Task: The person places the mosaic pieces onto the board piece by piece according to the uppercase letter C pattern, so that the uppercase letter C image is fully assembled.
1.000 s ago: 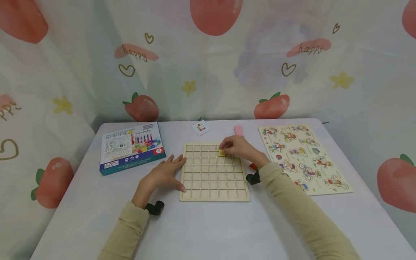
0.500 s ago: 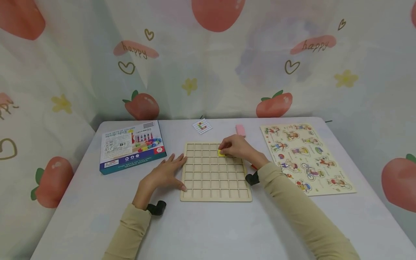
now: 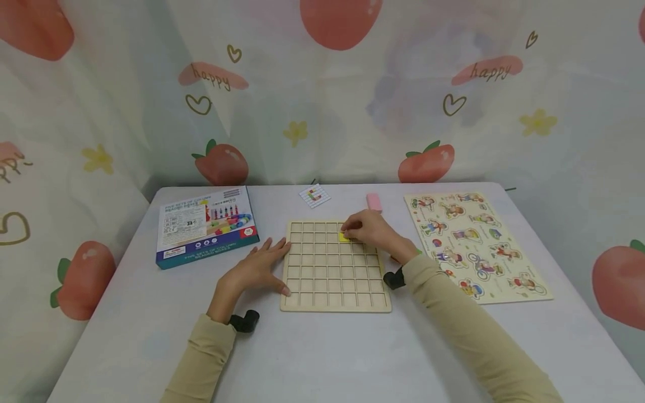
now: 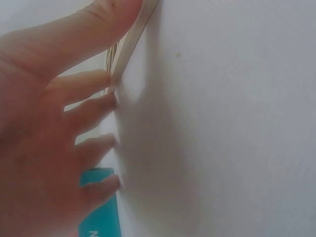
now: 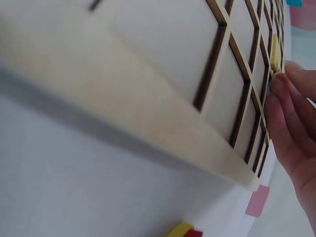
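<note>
A pale wooden grid board [image 3: 335,308] lies flat on the white table. In its second row from the back, right of the middle, sits a yellow block [image 3: 344,237]. My right hand [image 3: 370,228] pinches this block with thumb and fingertips, partly covering it; the right wrist view shows the yellow block [image 5: 275,52] standing slightly above the grid bars. My left hand [image 3: 256,267] is spread along the board's left edge. Its thumb touches the front left part of the rim, while the other fingers reach the side farther back.
A picture card with a coloured grid pattern [image 3: 314,196] and a pink block [image 3: 373,201] lie behind the board. A boxed toy set [image 3: 206,226] is at the left, an illustrated puzzle board [image 3: 478,246] at the right. Yellow and red blocks [image 5: 180,230] lie near the board's right edge.
The yellow block has gone from tilted in my right fingers to lying flatter in its cell, with the fingers still at it. My left hand has stayed on the board's edge.
</note>
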`<state>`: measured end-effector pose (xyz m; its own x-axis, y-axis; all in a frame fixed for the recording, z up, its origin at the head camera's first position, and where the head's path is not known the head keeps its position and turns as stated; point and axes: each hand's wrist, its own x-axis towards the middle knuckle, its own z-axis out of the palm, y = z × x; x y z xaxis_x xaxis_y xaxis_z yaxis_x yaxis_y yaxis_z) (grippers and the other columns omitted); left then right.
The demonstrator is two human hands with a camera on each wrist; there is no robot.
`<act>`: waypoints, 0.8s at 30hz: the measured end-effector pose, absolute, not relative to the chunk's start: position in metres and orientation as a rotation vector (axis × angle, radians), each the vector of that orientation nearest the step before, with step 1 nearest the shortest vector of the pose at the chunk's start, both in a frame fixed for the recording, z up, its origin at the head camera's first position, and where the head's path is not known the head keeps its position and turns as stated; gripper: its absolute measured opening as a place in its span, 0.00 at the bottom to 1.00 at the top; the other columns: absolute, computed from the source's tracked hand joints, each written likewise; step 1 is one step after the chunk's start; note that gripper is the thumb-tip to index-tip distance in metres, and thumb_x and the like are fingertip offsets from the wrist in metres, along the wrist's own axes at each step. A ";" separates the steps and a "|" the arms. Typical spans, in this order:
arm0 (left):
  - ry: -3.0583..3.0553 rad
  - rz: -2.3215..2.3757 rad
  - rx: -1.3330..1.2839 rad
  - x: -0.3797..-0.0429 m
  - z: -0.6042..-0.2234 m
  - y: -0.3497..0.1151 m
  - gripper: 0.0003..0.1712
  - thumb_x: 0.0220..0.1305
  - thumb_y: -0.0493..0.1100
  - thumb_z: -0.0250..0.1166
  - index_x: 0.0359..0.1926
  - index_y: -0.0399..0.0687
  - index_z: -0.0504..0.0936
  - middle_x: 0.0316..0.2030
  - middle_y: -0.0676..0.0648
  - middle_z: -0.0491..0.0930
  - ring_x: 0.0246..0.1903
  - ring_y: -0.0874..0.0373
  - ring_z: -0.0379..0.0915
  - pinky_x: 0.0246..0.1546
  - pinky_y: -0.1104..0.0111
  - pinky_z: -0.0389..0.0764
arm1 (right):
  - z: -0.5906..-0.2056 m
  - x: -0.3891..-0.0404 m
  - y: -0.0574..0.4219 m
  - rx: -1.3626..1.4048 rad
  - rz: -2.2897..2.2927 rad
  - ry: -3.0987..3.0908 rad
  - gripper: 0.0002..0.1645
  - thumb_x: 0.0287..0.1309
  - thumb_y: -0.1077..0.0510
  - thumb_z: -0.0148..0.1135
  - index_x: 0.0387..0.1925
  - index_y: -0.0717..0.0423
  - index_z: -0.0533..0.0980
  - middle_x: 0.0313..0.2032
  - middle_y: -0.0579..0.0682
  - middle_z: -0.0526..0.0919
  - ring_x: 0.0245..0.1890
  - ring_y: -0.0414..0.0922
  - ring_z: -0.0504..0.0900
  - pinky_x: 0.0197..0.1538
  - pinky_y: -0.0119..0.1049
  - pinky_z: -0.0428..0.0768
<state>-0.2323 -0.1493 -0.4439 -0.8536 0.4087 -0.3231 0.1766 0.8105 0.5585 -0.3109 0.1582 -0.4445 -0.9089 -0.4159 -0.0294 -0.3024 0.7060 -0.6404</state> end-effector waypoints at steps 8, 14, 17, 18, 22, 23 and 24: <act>2.561 0.726 0.426 -0.232 -0.444 -0.148 0.65 0.48 0.53 0.84 0.81 0.51 0.56 0.82 0.49 0.47 0.82 0.43 0.30 0.80 0.43 0.36 | -0.438 -0.301 0.178 -0.577 -1.017 2.763 0.09 0.64 0.60 0.68 0.45 0.55 0.88 0.42 0.50 0.91 0.42 0.45 0.84 0.49 0.40 0.82; 2.558 0.720 0.415 -0.232 -0.443 -0.147 0.65 0.48 0.53 0.83 0.81 0.51 0.56 0.83 0.49 0.47 0.82 0.43 0.30 0.80 0.42 0.37 | -0.433 -0.291 0.193 -0.558 -0.951 2.808 0.09 0.64 0.60 0.69 0.45 0.56 0.87 0.41 0.50 0.90 0.40 0.47 0.81 0.46 0.39 0.79; 2.556 0.711 0.407 -0.232 -0.442 -0.146 0.65 0.48 0.53 0.83 0.81 0.52 0.56 0.83 0.49 0.46 0.83 0.44 0.30 0.80 0.42 0.37 | -0.433 -0.286 0.204 -0.521 -0.933 2.807 0.09 0.65 0.60 0.68 0.45 0.56 0.87 0.40 0.50 0.90 0.40 0.48 0.80 0.44 0.38 0.79; 2.555 0.707 0.406 -0.232 -0.442 -0.146 0.65 0.48 0.53 0.83 0.81 0.52 0.56 0.83 0.49 0.46 0.83 0.44 0.30 0.80 0.42 0.37 | -0.433 -0.284 0.208 -0.507 -0.924 2.806 0.09 0.65 0.60 0.68 0.45 0.56 0.87 0.41 0.50 0.89 0.40 0.47 0.80 0.44 0.38 0.79; 2.556 0.692 0.411 -0.232 -0.443 -0.147 0.65 0.48 0.54 0.83 0.81 0.51 0.55 0.83 0.48 0.46 0.82 0.43 0.30 0.80 0.42 0.37 | -0.434 -0.278 0.224 -0.478 -0.891 2.794 0.10 0.66 0.59 0.67 0.46 0.56 0.87 0.42 0.52 0.89 0.38 0.47 0.80 0.41 0.37 0.79; 2.559 0.687 0.411 -0.232 -0.443 -0.147 0.65 0.48 0.54 0.83 0.81 0.51 0.55 0.83 0.48 0.46 0.82 0.43 0.30 0.80 0.42 0.37 | -0.435 -0.276 0.228 -0.471 -0.885 2.794 0.10 0.66 0.59 0.67 0.46 0.56 0.87 0.42 0.52 0.89 0.38 0.46 0.80 0.40 0.37 0.79; 2.560 0.687 0.409 -0.232 -0.444 -0.148 0.65 0.48 0.54 0.83 0.81 0.51 0.55 0.83 0.48 0.46 0.82 0.43 0.30 0.80 0.42 0.37 | -0.435 -0.274 0.232 -0.463 -0.882 2.792 0.10 0.66 0.59 0.67 0.47 0.56 0.87 0.42 0.52 0.89 0.37 0.46 0.80 0.40 0.37 0.79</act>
<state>-0.2319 -0.1476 -0.4435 -0.8521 0.3898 -0.3492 0.1626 0.8314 0.5314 -0.2740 0.2317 -0.4346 -0.9358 -0.3447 -0.0740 -0.2396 0.7758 -0.5838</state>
